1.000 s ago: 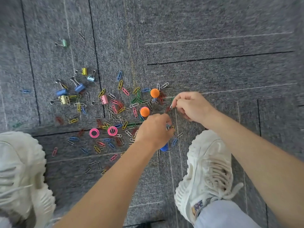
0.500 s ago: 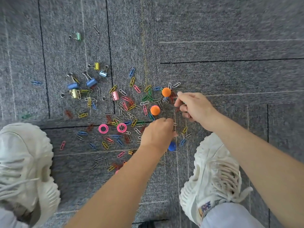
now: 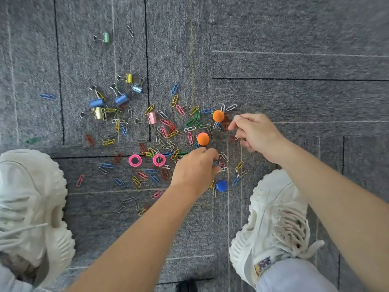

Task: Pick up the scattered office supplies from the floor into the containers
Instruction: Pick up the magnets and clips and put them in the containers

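Paper clips lie strewn over the carpet — no container in view — so the left hand pinches some up by fingertip while the right hand, fingers curled, seems to nip another.

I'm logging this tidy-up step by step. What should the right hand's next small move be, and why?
Probably pinch up the reddish paper clips just beyond the right hand's fingertips: its curled fingers point at them, beside the orange ball, and no container shows to unload into.
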